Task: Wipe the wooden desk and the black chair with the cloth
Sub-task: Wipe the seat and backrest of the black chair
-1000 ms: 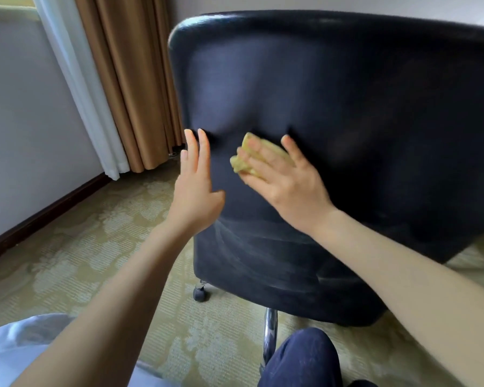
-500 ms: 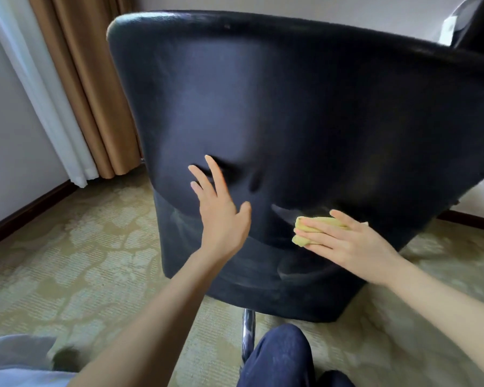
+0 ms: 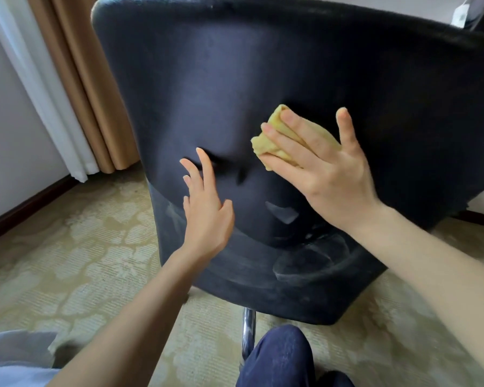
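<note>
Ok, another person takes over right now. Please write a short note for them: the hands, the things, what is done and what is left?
Left hand: open, holds nothing, fingertips at the back of the black chair.
Right hand: flat, straight fingers press the yellow cloth on the middle of the chair back.
Done: wiping the chair back is under way; its lower part shows pale streaks.
Left: the rest of the chair. The wooden desk is not in view, so its state cannot be told.
</note>
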